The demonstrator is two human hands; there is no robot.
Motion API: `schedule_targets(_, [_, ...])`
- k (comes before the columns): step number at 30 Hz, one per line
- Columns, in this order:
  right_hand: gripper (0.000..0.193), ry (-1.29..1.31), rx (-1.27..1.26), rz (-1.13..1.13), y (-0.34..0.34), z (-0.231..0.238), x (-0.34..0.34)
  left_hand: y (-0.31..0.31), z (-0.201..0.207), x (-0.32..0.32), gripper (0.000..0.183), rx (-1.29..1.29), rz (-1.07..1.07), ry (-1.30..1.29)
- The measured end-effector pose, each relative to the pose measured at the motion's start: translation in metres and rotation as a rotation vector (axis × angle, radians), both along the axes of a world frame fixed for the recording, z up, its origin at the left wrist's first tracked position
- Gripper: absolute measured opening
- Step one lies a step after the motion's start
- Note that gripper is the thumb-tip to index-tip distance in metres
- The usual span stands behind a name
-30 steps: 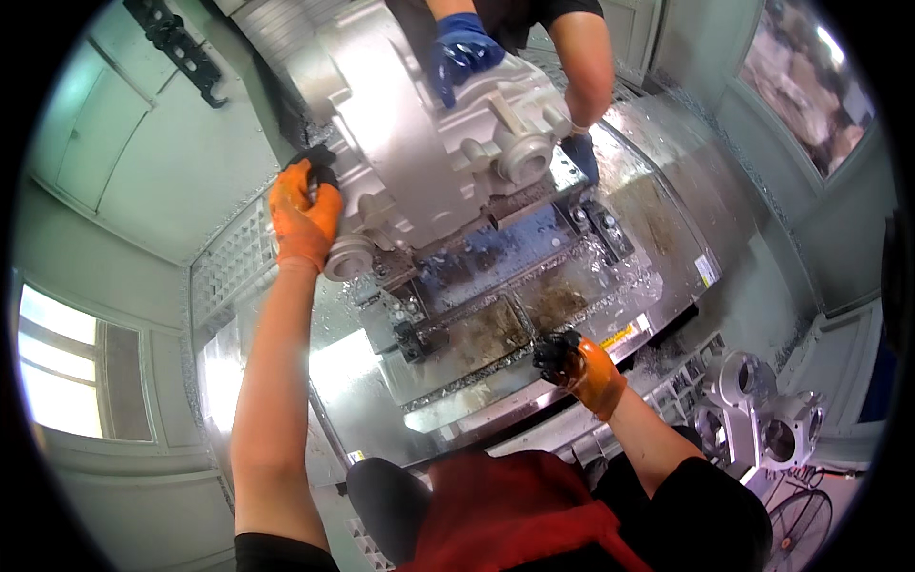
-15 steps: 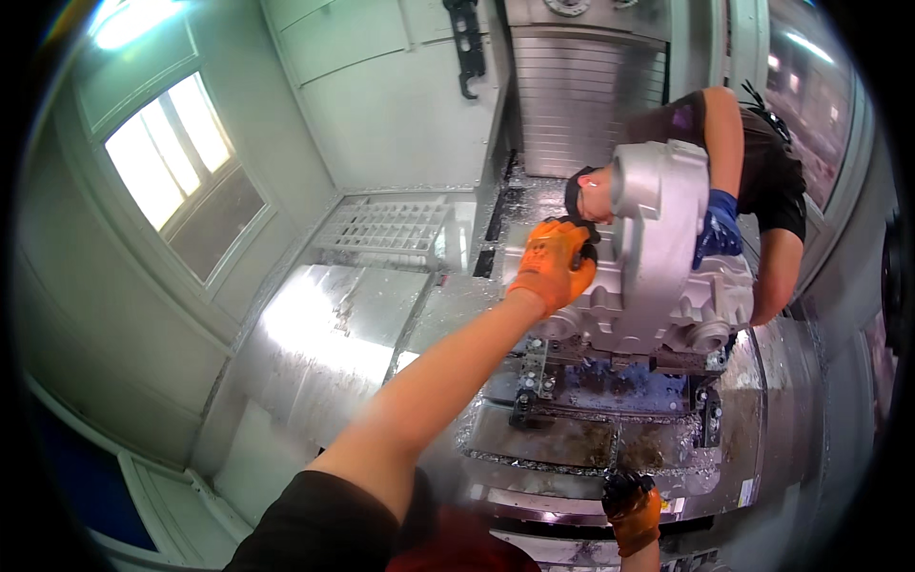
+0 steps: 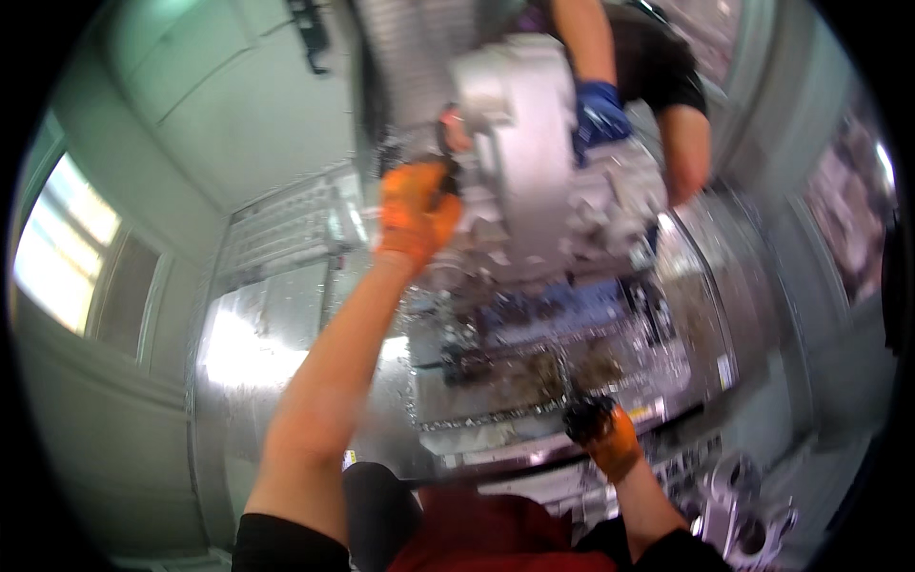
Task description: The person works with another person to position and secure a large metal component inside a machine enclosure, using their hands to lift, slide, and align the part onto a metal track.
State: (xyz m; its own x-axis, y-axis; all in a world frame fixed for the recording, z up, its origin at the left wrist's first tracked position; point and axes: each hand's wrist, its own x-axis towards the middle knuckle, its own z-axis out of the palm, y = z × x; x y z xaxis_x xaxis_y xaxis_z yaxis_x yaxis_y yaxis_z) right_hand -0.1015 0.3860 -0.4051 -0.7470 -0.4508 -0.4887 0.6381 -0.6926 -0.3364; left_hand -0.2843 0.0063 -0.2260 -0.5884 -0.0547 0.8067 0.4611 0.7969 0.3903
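A large silver-grey cast metal housing [image 3: 534, 181] stands on a fixture in the middle. My left hand [image 3: 416, 212], in an orange glove, is closed around its left edge, with some fingertips hidden against the metal. Low on the right, my right hand [image 3: 602, 434] wears an orange glove with black fingers. Its fingers are curled together above the front ledge, and whatever they may hold cannot be made out. A co-worker's blue-gloved hand [image 3: 600, 116] rests on the housing's far right side. The picture is blurred by motion.
Under the housing, a dark fixture [image 3: 462, 334] sits on a wet metal bed strewn with chips. A sloped metal cover [image 3: 286, 329] lies left. The co-worker's body [image 3: 658, 57] leans in behind the housing. More cast parts [image 3: 743, 520] lie at lower right.
My view has swung right and down, so the scene sits further left and higher. My left hand stays at the housing's edge; more of my right forearm shows. The co-worker's hand remains on the housing.
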Motion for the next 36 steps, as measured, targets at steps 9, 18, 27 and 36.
schedule_targets(9, [0.037, 0.027, 0.085, 0.074, -0.001, 0.000, 0.006, 0.005, 0.000, 0.007, 0.028, 0.222, -0.051, -0.206])
schedule_targets(18, [0.038, 0.077, 0.049, 0.098, -0.003, 0.002, 0.006, -0.002, 0.004, 0.005, 0.035, -0.072, 0.038, -0.204])
schedule_targets(27, [0.040, 0.304, -0.099, 0.094, -0.112, -0.013, -0.013, 0.002, 0.002, 0.003, 0.035, 0.137, -0.033, -0.255])
schedule_targets(36, [0.027, 0.113, -0.665, 0.111, -0.232, -0.009, 0.008, -0.025, -0.007, -0.001, 0.036, 0.110, -0.074, -0.199])
